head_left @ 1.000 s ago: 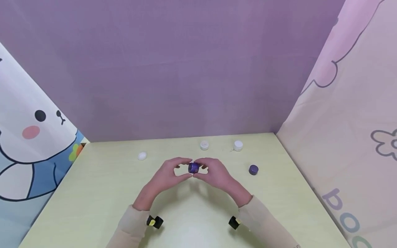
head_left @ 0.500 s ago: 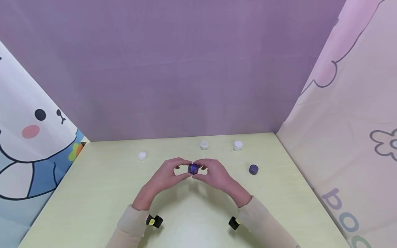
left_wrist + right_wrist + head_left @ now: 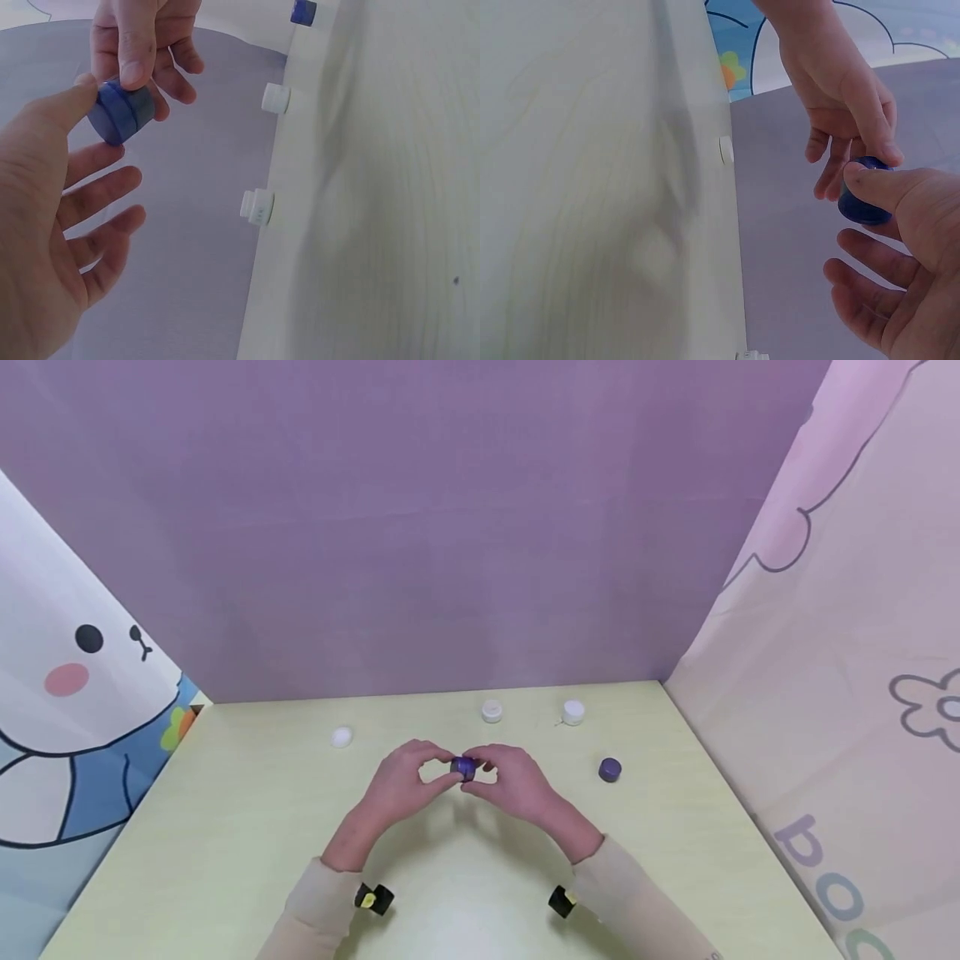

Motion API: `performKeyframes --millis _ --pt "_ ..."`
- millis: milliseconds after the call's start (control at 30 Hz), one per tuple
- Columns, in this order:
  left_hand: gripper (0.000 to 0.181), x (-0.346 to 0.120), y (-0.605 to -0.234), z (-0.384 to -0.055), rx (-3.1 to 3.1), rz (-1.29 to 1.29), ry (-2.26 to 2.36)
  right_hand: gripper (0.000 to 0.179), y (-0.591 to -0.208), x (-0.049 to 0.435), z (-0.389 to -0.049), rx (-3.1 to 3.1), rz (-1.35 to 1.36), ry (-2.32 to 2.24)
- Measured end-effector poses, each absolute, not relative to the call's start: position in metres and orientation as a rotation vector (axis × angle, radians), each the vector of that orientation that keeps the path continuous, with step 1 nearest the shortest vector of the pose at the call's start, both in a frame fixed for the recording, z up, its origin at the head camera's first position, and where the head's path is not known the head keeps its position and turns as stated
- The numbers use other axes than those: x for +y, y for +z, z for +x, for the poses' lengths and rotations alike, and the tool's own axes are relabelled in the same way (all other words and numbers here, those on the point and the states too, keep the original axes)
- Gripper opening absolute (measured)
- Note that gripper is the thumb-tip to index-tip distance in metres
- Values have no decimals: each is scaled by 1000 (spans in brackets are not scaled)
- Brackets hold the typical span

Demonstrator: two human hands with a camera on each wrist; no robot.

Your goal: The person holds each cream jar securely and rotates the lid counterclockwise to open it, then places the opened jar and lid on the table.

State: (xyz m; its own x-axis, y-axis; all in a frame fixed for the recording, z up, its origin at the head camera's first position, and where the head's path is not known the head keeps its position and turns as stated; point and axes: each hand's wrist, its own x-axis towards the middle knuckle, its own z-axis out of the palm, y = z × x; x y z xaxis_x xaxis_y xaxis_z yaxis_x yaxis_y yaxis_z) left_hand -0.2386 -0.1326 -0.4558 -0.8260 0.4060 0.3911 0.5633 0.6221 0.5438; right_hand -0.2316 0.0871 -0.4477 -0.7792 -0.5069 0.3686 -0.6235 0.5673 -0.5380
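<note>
Both hands hold one small, round, dark purple-blue screw-top jar [image 3: 463,767] above the table, tipped on its side. My left hand [image 3: 401,783] pinches its left end between thumb and index finger. At the other end my right hand [image 3: 512,781] pinches it the same way. In the left wrist view, a band runs round the middle of the jar [image 3: 120,112], and the left hand's other fingers stay spread off it. The right thumb covers part of the jar [image 3: 864,202] in the right wrist view.
On the pale table [image 3: 247,827] lie a white disc-like lid [image 3: 341,737], an open-looking white jar [image 3: 492,712], a white capped jar [image 3: 573,712] and another dark purple round piece [image 3: 610,769]. A purple curtain [image 3: 420,527] stands behind the back edge, with printed cloths on both sides.
The left fingertips have shifted slightly left, away from the right fingertips. The jar stays between both hands. The whole head view has moved a little.
</note>
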Motion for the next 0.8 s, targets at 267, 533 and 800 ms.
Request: performKeyframes --millis 267,533,800 --pt "47 -137 -457 -239 -2605 -777 -1045 33 -450 84 -234 -2639 921 992" --pt "49 -143 -464 -243 -2549 -949 -1107 34 -450 85 -233 -2627 950 1032" --pt "45 -146 -468 -244 -2499 -1056 -1081 35 -453 86 -233 -2641 968 1071"
